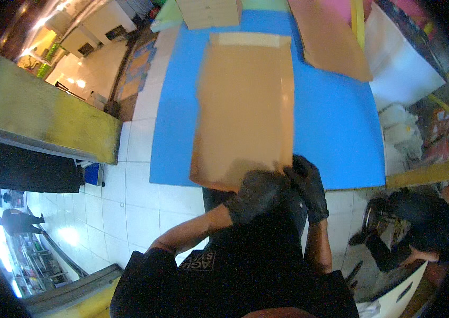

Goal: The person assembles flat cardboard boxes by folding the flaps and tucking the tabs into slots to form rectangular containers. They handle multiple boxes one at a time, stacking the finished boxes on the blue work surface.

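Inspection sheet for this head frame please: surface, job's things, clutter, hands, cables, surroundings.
Surface: large blue flat sheet over a white tiled floor.
Job's things: long tan paper bag with a pale flap at its far end, lying on the blue sheet, motion-blurred.
Clutter: second tan paper sheet at the far right; white box beside it.
Hands: left hand and right hand, both in black gloves, gripping the bag's near edge.
Cables: nothing seen.
Surroundings: yellow-topped counter at left; another person crouching at right; a distant figure far left.
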A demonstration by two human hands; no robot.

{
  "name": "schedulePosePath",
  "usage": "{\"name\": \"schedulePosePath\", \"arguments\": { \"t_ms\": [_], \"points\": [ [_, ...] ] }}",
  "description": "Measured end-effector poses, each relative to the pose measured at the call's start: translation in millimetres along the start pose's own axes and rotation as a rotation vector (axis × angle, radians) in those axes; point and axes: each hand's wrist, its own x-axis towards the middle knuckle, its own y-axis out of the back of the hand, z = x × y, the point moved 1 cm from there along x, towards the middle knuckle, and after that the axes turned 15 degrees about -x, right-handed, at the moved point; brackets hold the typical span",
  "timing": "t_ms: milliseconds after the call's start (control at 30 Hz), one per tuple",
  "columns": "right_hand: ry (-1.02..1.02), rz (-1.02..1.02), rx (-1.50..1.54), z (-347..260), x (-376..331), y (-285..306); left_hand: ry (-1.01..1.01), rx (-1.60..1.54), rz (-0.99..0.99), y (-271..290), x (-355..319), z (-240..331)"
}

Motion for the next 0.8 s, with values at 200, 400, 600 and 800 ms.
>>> {"name": "schedulePosePath", "arguments": {
  "t_ms": [200,400,600,800],
  "points": [
    [0.020,0.020,-0.087,0.4,-12.4,-10.8,0.277,-0.031,0.114,28.3,-16.8,-19.0],
    [0.014,-0.001,0.055,10.9,-11.7,-28.0,0.298,-0.141,0.080,37.5,-12.9,-25.7],
    [-0.134,-0.100,0.147,0.0,-11.9,-26.7,0.273,-0.209,0.069,36.0,-17.3,-30.0],
    [-0.013,-0.066,0.128,12.4,-11.4,-31.6,0.291,-0.318,0.036,39.7,-18.7,-26.9]
  ]
}}
